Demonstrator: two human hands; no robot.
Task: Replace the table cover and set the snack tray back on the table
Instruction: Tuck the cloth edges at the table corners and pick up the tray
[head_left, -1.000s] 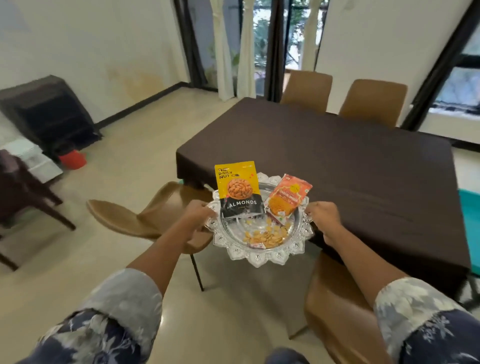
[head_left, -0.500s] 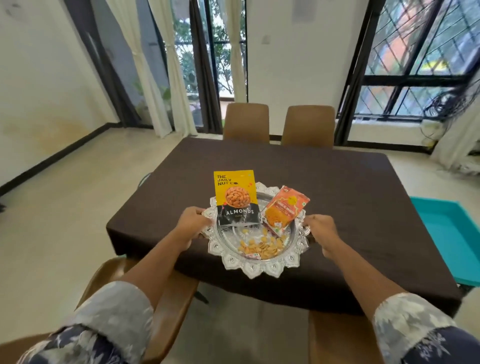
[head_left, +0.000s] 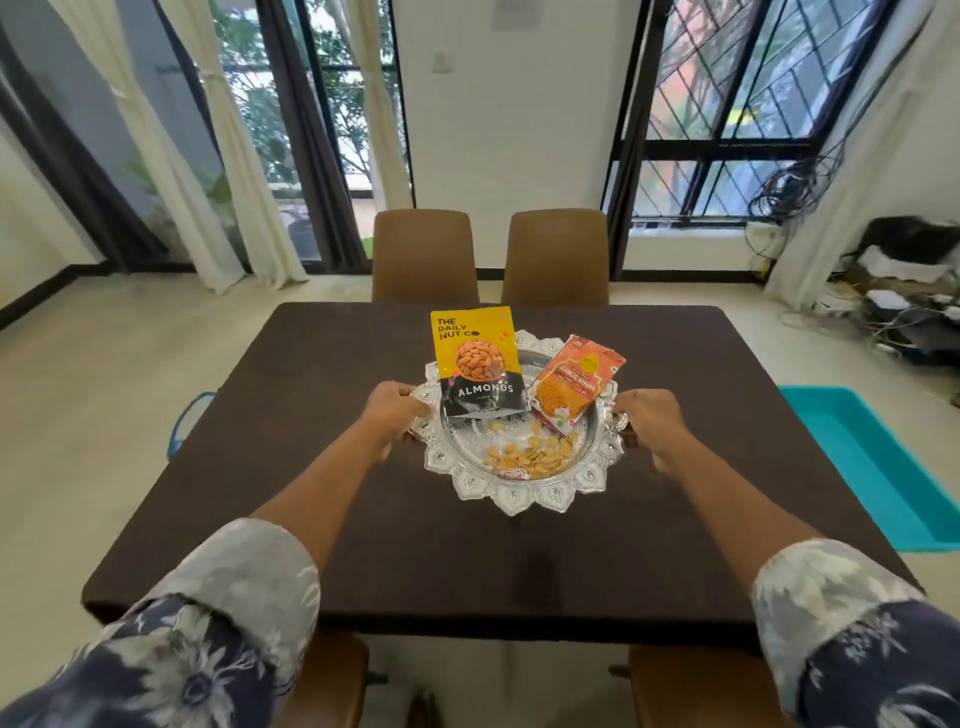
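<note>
A round silver snack tray with a scalloped rim is over the middle of the table, which wears a dark brown cover. My left hand grips the tray's left rim and my right hand grips its right rim. In the tray lean a yellow and black almonds pouch and an orange snack packet, with loose nuts near the front. Whether the tray touches the cover I cannot tell.
Two brown chairs stand at the far side, and two more chair backs sit at my near edge. A teal tub lies on the floor to the right. Cables and clutter fill the far right corner.
I have turned to face the table squarely and carried the tray forward from its near edge to over its middle. Both hands keep the same grip on the rim.
</note>
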